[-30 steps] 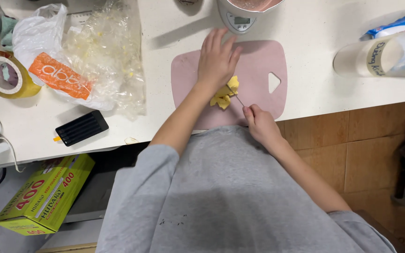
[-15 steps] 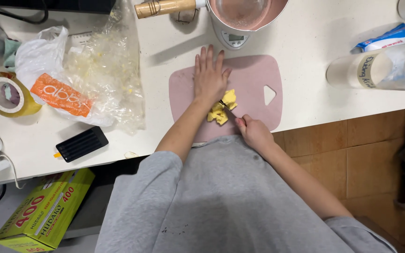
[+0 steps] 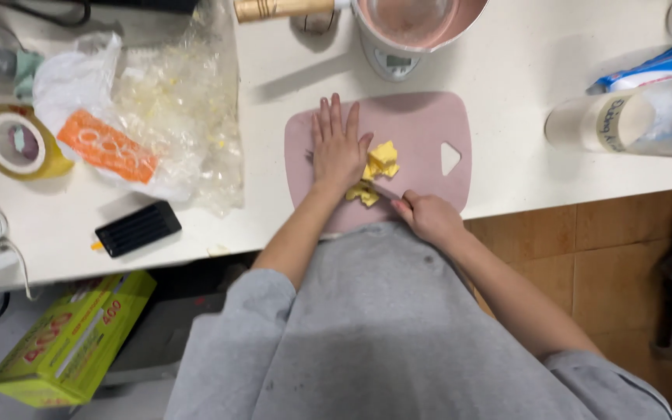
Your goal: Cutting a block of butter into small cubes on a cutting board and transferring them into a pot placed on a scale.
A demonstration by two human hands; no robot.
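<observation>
The person in the grey top stood right against the front edge of the white bench (image 3: 507, 167). Closest to that edge, the right hand (image 3: 429, 218) was curled tight around a small knife (image 3: 386, 191). Its fingers were pressed together on the handle, and the thin blade poked out toward the yellow butter pieces (image 3: 376, 167). The blade tip touched the lower pieces.

The butter sat in the middle of a pink cutting board (image 3: 421, 128), which lay flat at the front edge of the bench. A little farther in, the left hand (image 3: 337, 148) lay flat on the board, just beside the butter on its left. Its fingers were straight and a bit spread, pointing toward the back of the bench. The thumb side touched the butter.

Off to the left, near the front edge, lay a small black box (image 3: 137, 228). Behind it sat a crinkly clear plastic bag (image 3: 184, 109) with an orange label, and a roll of tape (image 3: 17, 144) stood near the left edge.

On the right side a clear jar (image 3: 631, 120) lay on its side. At the back edge, behind the board, a pink bowl (image 3: 421, 19) sat on a small kitchen scale (image 3: 389, 64).

Down on the floor, under the left end, was a green and yellow box (image 3: 71, 342).
</observation>
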